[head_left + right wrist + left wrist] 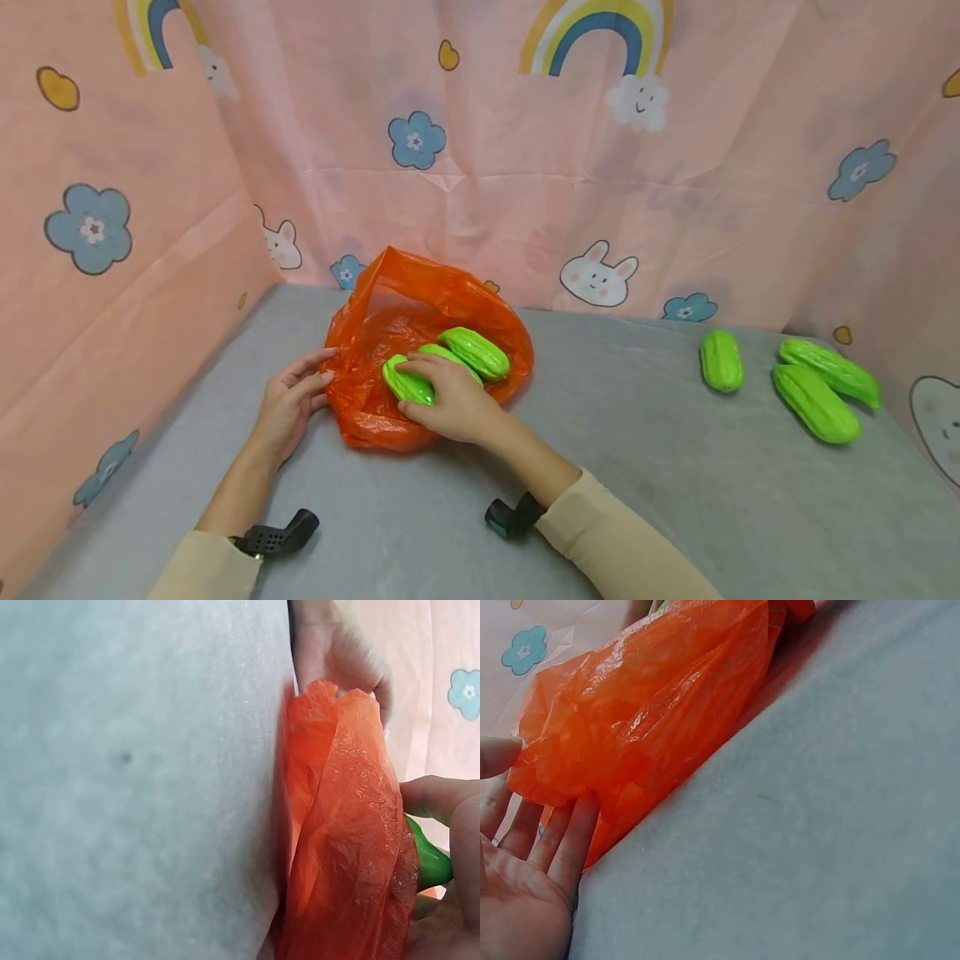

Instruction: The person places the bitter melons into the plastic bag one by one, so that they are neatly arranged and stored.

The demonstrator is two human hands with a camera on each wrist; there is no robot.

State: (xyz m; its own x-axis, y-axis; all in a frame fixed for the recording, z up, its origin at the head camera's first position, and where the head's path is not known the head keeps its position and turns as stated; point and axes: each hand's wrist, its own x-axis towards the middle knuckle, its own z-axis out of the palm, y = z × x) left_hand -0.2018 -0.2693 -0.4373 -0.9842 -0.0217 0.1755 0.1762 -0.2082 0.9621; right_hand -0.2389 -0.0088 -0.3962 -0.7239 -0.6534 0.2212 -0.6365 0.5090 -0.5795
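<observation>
An orange plastic bag (pixel 450 287) stands with its mouth spread wide. My left hand (pixel 294 400) is at its left rim; in the left wrist view the thumb and fingers (pixel 574 836) pinch the crumpled film. Reaching over the near side, my right hand (pixel 453 400) holds a shiny green cucumber-like vegetable (pixel 405 382) inside the bag. Two more of the same kind lie in there, one being the vegetable (pixel 476 353) at the right; the middle one is partly hidden by the right hand. In the right wrist view, a green tip (pixel 429 859) shows beside the right thumb.
On the right of the grey tabletop (pixel 600 467) lie three more green vegetables: a short one (pixel 722 361) and a pair (pixel 816 403) side by side. Pink printed cloth (pixel 510 150) walls the table at the back and sides.
</observation>
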